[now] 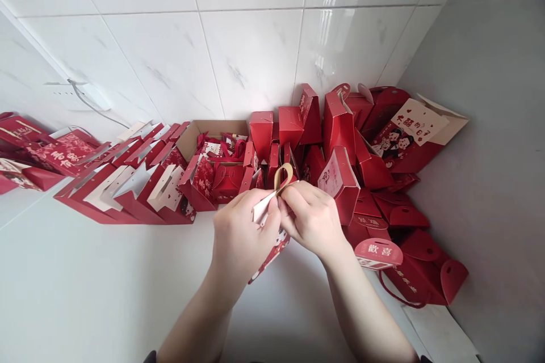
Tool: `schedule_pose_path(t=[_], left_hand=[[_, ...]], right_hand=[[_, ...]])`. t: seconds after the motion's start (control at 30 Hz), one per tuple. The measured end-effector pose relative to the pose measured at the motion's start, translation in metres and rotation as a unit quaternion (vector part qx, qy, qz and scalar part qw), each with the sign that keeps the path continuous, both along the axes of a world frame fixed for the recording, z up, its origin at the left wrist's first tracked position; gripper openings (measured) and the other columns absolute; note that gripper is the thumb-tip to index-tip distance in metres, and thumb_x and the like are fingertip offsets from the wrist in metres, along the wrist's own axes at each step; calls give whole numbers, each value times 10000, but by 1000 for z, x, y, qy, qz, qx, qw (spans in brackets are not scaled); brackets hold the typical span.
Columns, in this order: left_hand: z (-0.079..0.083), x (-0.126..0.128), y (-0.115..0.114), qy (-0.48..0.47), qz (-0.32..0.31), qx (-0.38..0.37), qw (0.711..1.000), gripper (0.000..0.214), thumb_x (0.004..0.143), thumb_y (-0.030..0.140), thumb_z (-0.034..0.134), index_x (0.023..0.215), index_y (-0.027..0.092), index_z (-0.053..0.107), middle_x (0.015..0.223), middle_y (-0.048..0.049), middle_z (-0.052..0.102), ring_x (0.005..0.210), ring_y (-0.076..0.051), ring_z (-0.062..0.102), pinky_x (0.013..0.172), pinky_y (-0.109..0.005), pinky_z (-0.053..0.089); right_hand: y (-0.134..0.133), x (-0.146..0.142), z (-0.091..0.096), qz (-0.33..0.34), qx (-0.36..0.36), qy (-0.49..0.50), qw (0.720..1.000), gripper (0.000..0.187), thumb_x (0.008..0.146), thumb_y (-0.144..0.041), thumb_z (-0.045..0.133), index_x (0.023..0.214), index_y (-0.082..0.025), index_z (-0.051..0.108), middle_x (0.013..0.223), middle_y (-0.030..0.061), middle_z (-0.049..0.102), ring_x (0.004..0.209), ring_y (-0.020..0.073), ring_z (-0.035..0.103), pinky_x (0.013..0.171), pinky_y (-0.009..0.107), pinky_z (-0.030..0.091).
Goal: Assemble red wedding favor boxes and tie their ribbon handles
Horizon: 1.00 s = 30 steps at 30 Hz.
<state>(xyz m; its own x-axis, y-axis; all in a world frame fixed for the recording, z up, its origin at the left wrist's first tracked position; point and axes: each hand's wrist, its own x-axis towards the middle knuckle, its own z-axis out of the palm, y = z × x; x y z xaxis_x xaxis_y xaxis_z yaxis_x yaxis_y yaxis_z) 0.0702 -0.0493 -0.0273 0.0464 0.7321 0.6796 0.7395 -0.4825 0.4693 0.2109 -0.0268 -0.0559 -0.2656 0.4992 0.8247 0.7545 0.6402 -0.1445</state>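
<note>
Over the table (106, 289), just toward six o'clock from centre, clamping a red paper box (277, 249) in the left hand (243, 227), pinching a gold ribbon (281, 181) in the right hand (310, 212); likely feeling light, stiff, easily creased; probably needing holding by folded edges.

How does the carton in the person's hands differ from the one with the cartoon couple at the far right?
The held carton is gripped by the left hand and right hand; the far-right carton leans untouched among other red boxes.
A gold loop stands atop the held carton; none shows on the far-right carton.
Hands cover much of the held carton; the far-right carton's printed front shows.
Both are red and pale.
</note>
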Motion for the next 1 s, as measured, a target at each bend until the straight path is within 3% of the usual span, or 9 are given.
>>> schedule_pose_path(t=[0.27, 0.83, 1.0], left_hand=[[2, -1, 2, -17, -15, -57, 998, 95, 797, 126, 628, 760, 186, 691, 644, 46, 676, 573, -76, 583, 576, -168, 453], [1, 3, 2, -27, -8, -53, 998, 84, 809, 154, 628, 766, 175, 697, 642, 33, 675, 570, -82, 580, 569, -186, 447], [10, -5, -2, -85, -36, -95, 991, 90, 796, 157, 627, 773, 177, 712, 670, 23, 689, 601, -99, 593, 584, -197, 464]], right_hand=[[5, 9, -3, 6, -8, -70, 998, 244, 932, -168, 483, 691, -204, 478, 628, -9, 465, 606, 149, 368, 579, 286, 350], [4, 5, -5, 8, 1, -33, 999, 225, 915, -153, 518, 700, -199, 467, 641, -1, 467, 603, 146, 385, 563, 298, 355], [-5, 9, 2, 89, -40, 57, 994, 105, 872, -119, 570, 808, -185, 520, 764, 21, 594, 697, 151, 520, 644, 312, 433]])
